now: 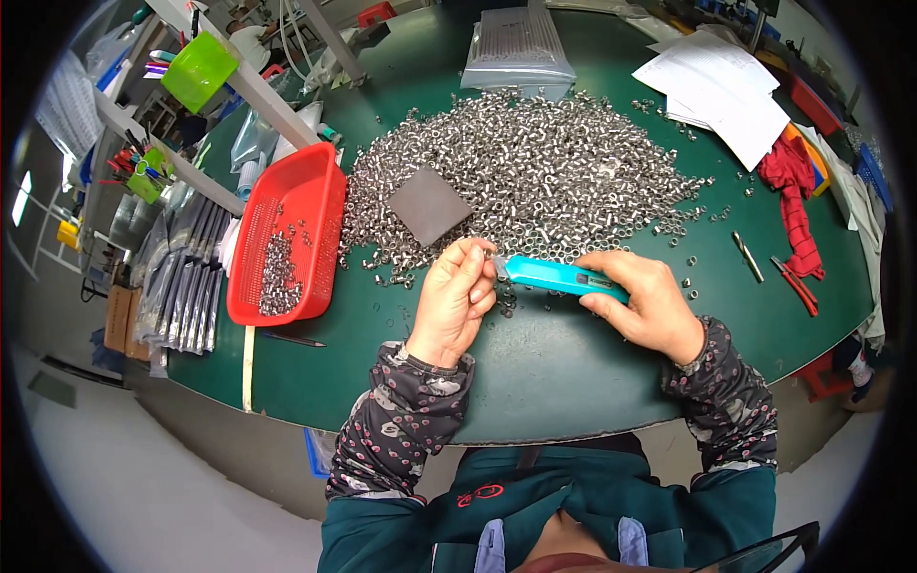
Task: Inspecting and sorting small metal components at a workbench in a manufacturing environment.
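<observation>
My right hand (645, 298) is wrapped round a turquoise utility knife (552, 276), held level with its blade end pointing left. My left hand (454, 294) is closed in a pinch right at the blade end. Between its thumb and forefinger there seems to be a small metal ring, mostly hidden by the fingertips. Just beyond both hands lies a broad heap of small shiny metal rings (564, 162) on the green table (564, 372). A dark square block (430, 205) rests on the heap's near left side.
A red plastic basket (330, 239) with some rings stands at the left. Bagged parts (516, 48) lie at the back. On the right are white papers (712, 81), a red cloth (793, 201), a metal rod (748, 256) and red-handled pliers (802, 291). Green pen holders (199, 72) hang at upper left.
</observation>
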Demonstrator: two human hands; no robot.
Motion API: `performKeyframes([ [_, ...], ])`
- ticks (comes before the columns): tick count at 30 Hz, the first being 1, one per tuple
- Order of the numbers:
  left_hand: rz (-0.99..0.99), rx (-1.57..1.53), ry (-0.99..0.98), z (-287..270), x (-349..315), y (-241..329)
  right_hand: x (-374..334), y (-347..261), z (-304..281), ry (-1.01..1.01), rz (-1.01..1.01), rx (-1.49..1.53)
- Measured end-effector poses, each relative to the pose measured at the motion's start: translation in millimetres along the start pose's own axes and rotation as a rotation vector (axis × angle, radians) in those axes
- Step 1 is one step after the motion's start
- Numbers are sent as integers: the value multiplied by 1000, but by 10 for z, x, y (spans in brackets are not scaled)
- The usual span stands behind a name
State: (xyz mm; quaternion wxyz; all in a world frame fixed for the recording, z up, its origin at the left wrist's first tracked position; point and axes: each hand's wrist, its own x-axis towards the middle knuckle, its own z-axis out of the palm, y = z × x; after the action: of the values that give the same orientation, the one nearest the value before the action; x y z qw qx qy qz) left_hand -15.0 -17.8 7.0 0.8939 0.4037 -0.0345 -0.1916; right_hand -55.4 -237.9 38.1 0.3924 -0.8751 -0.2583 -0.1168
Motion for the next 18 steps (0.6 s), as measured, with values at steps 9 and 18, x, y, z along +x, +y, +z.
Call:
performKeyframes([
  [9, 67, 120, 5, 49, -21, -15, 26, 43, 1, -117, 92, 124],
  [18, 138, 270, 126, 68, -2, -48, 11, 8, 13, -21, 26, -93],
])
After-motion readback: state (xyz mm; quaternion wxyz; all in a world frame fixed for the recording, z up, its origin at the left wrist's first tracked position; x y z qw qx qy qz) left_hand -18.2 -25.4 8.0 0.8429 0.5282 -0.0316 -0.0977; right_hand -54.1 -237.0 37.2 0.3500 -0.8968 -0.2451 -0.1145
